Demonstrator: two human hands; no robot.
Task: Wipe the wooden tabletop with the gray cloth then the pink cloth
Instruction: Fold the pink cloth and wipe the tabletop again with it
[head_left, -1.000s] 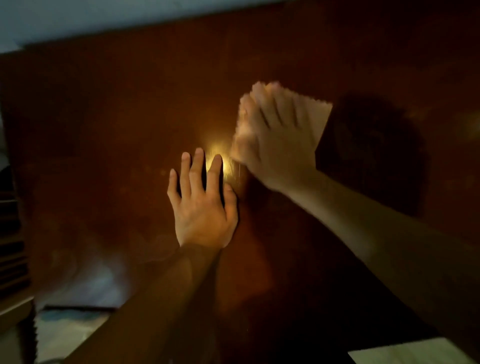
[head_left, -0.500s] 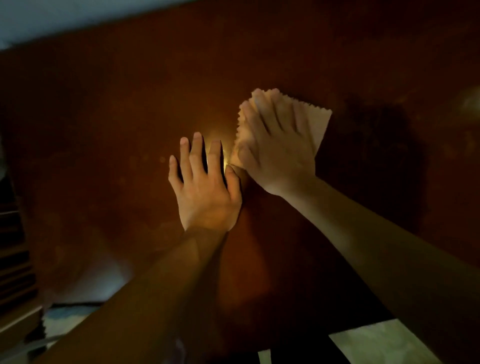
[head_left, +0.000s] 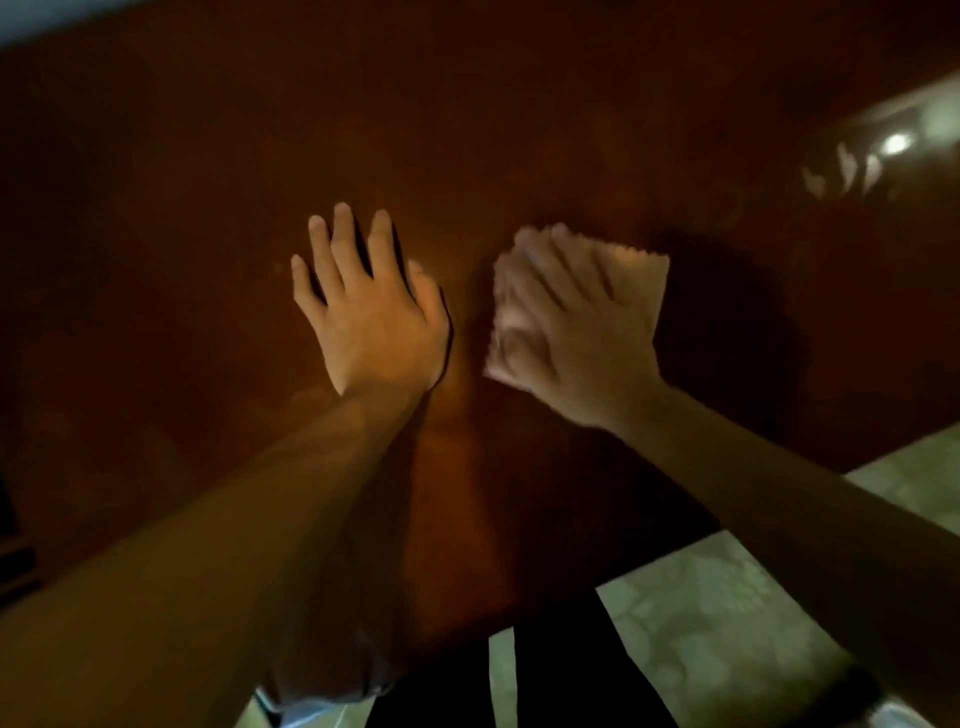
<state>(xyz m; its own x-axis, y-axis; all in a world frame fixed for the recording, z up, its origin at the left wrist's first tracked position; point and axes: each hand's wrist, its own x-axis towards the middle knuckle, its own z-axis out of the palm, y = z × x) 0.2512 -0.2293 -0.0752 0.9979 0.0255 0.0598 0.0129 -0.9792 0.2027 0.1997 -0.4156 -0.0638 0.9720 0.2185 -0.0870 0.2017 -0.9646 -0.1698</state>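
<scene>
No text, label, brand, number or sign can be read anywhere in this dim view; the surfaces that show carry no writing.

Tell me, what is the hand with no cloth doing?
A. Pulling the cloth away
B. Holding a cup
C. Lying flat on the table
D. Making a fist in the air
C: the left hand lies flat on the table with its fingers straight, while the right hand presses the cloth.
</scene>
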